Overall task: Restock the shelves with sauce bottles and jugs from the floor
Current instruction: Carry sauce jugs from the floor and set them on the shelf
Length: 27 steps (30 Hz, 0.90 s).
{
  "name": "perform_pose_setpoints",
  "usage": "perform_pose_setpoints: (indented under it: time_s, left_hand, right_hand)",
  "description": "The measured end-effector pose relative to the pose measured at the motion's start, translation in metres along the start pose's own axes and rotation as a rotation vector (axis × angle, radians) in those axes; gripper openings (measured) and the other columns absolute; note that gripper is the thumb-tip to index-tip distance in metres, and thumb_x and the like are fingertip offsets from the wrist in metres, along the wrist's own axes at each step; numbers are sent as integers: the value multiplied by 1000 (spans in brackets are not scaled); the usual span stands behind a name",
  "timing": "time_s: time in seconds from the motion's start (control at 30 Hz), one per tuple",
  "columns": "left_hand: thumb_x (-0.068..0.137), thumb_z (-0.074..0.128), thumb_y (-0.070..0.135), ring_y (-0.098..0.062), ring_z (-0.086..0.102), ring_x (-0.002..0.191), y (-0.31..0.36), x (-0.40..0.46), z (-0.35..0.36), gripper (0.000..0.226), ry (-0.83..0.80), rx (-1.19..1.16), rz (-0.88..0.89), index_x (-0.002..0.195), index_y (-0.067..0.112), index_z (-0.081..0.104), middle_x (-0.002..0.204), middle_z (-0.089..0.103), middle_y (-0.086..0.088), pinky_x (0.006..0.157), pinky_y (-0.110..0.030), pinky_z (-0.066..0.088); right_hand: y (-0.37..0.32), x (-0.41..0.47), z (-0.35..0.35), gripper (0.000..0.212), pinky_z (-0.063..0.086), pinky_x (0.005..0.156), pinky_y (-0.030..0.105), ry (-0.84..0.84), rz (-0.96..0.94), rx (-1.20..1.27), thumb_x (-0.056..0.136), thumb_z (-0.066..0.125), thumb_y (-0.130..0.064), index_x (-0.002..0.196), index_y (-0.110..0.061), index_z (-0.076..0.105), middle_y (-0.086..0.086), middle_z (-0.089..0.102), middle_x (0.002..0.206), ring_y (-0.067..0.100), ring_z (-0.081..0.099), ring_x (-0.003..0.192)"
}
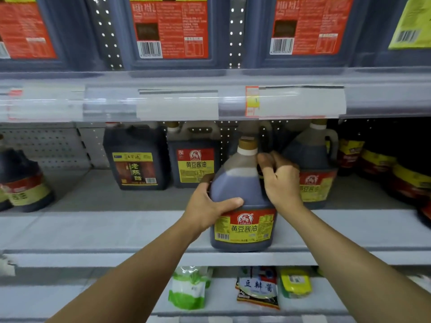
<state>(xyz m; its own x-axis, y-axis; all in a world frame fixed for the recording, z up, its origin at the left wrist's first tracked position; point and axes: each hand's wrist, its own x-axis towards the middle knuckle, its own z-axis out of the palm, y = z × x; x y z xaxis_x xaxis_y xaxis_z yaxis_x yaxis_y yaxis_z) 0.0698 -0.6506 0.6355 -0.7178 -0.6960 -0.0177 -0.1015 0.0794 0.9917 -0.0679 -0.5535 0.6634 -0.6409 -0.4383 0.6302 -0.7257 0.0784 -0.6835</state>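
- a person's two bare forearms reach forward from the bottom edge of the view toward a middle shelf (116,229) of a shop rack.
- a dark soy sauce jug (242,201) stands upright at the front edge of that shelf, a little right of centre, between the two hands.
- the jug has a tan cap, a white neck ring and a red and yellow label low on its front.
- the left hand (210,206) grips the jug's left side: the thumb lies across the front just above the label and the fingers curl round the far side.
- the right hand (279,180) is at the jug's upper right shoulder, fingers curled round the handle beside the neck.
- behind the jug, toward the back edge of the same shelf, stand a dark vinegar jug (137,159) with a yellow and brown label, and a second soy jug (194,162) just right of it.
- a third soy jug (314,169) stands just behind the right hand, partly hidden by it.
- smaller dark bottles (23,180) stand at the shelf's left end, and more dark bottles with yellow bands (384,169) crowd its right end.
- on the upper shelf (384,96), large dark jugs with red back labels (170,31) stand in a row; price tag holders run along its front edge, blurred.
- on the lower shelf (116,297) lie a green and white pouch (189,287), a sauce packet (257,287) and a yellow-green pack (296,283), below the held jug.
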Motion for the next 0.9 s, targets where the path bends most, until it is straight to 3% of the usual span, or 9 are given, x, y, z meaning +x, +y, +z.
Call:
perform_pose_setpoints:
  time_s: [0.07, 0.13, 0.23, 0.3, 0.37, 0.47, 0.57, 0.8, 0.9]
  left_hand:
    - [60, 88, 24, -13, 62, 99, -7, -3, -3, 72, -42, 57, -6, 114, 27, 41, 107, 59, 8, 84, -36, 56]
    - [61, 87, 21, -9, 60, 99, -15, -5, -7, 75, -112, 109, -21, 116, 27, 37, 107, 58, 10, 81, -32, 56]
    - [69, 82, 12, -2, 55, 90, -21, -6, -15, 67, -190, 177, -29, 115, 28, 37, 102, 56, 13, 69, -17, 50]
    - [71, 80, 10, -7, 55, 95, -25, -5, -19, 69, -220, 242, -35, 120, 28, 37, 106, 56, 9, 77, -21, 49]
    - [70, 81, 12, -12, 55, 100, -30, -6, -22, 75, -242, 308, -38, 128, 24, 35, 111, 58, 5, 85, -29, 49]
    - [65, 85, 18, -16, 59, 102, -38, -4, -23, 80, -238, 399, -20, 128, 21, 38, 118, 62, -1, 93, -37, 51]
    - [60, 88, 18, -18, 60, 99, -40, -1, -21, 81, -225, 429, -9, 124, 23, 38, 116, 62, 0, 92, -39, 52]
    - [58, 89, 14, -18, 60, 97, -40, 27, -8, 68, -162, 373, -77, 109, 19, 44, 105, 62, 2, 87, -32, 51]
    - [58, 88, 5, -21, 63, 97, -39, 40, 2, 74, -146, 302, -98, 117, 18, 45, 103, 66, 0, 83, -34, 53]
  right_hand:
    - [-1, -4, -3, 23, 33, 66, 24, -57, 81, 19, 96, 49, -29, 90, -10, 61, 15, 66, 86, 30, 60, 84]
    - [-4, -10, -8, 23, 36, 70, 25, -102, 193, 31, 97, 46, -30, 97, -13, 61, 10, 64, 88, 28, 60, 91]
    - [-9, -28, -19, 32, 38, 82, 29, -132, 412, 95, 100, 36, -34, 116, -14, 54, 0, 53, 107, 20, 51, 108]
    - [1, -51, -29, 36, 37, 93, 30, -244, 471, 168, 100, 33, -35, 132, -22, 43, -8, 44, 114, 11, 45, 115]
    - [16, -77, -36, 29, 42, 92, 28, -390, 488, 126, 96, 45, -37, 124, -33, 40, -11, 52, 119, 12, 51, 117]
    - [28, -98, -34, 61, 48, 93, 31, -544, 535, 16, 85, 68, -21, 131, -34, 30, -6, 56, 123, 11, 56, 112]
    - [28, -99, -22, 73, 44, 101, 36, -508, 525, -14, 84, 69, -16, 139, -32, 23, -6, 55, 125, 13, 54, 116]
    - [51, -76, -12, 71, 42, 103, 37, -435, 507, -63, 85, 68, -15, 141, -27, 26, -2, 56, 129, 17, 53, 118]
    - [67, -63, -7, 63, 42, 103, 39, -419, 512, -97, 82, 70, -17, 134, -25, 35, 0, 54, 129, 20, 52, 118]
